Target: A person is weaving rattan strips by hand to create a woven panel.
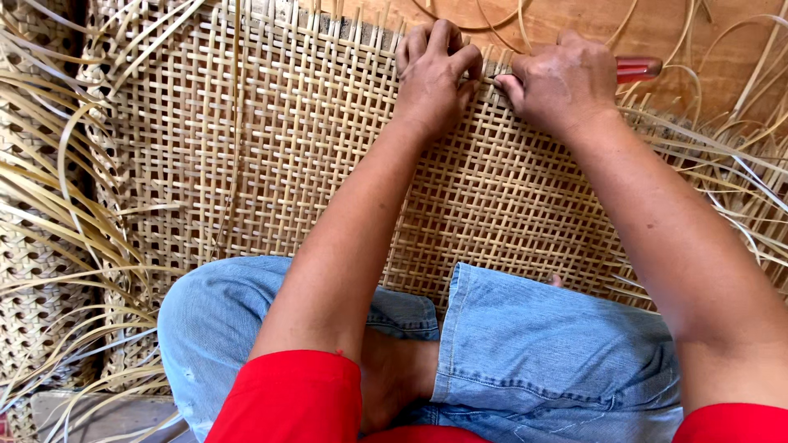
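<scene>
I see the mat (271,148) spread across the upper and middle frame, running from the far left past my knees to the right edge. Both hands sit at its top edge, upper centre. My left hand (433,70) is curled knuckles-up, fingers bent and pressed onto the weave, pinching at the strands by the top border. My right hand (560,80) lies just beside it, nearly touching, closed in a fist around a tool (639,67) whose red handle sticks out to the right of the knuckles. I cannot tell what the tool's working end looks like; it is hidden between the hands.

The mat is an open lattice of thin, flat, pale tan strips, crossed at right angles and leaving small square gaps. Toward the right the weave looks tighter and slightly darker; toward the left it is looser and lighter. Loose strips (57,197) fan out in long curves at the left of the frame, and more spill off the right edge, some pale grey. At lower left lies another woven panel (33,320) with rounder holes.

Behind the top edge shows a reddish-brown wooden board (673,25). At the bottom, my crossed legs in faded blue jeans (533,353) overlap the mat's near edge, and red sleeves (295,394) close the lower frame.
</scene>
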